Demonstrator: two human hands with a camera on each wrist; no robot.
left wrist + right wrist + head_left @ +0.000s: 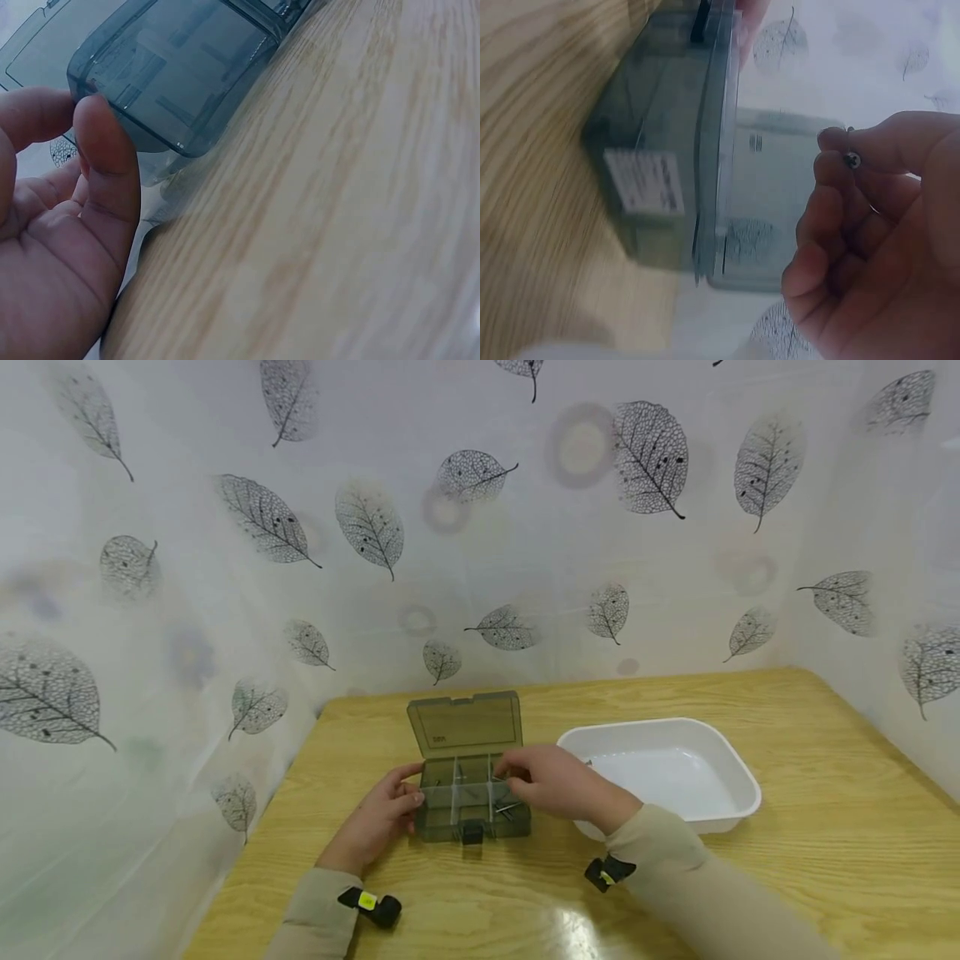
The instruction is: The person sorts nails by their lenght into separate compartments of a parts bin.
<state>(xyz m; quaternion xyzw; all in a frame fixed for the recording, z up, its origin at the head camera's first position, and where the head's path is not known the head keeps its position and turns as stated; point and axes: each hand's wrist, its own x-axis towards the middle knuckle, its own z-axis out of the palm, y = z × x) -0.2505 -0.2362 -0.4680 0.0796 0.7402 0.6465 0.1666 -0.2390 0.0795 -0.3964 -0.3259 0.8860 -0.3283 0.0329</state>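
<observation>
A smoky-grey compartment box [472,832] stands on the table with its lid [468,727] raised at the back. My left hand [381,814] holds its left side, thumb and forefinger at the corner; the left wrist view shows the fingertips on that edge. Above the right-hand compartments is my right hand [566,783]. In the right wrist view its thumb and forefinger pinch a small screw [853,160] with a cross-slot head. Several thin metal screws [507,810] lie in the near right compartment, and a few small pieces show dimly in other compartments.
A white tray [738,777] stands right of the box, partly behind my right wrist, with a small dark piece [588,763] near its left side. The wooden table [480,910] meets a leaf-patterned sheet [525,560] at the back and sides.
</observation>
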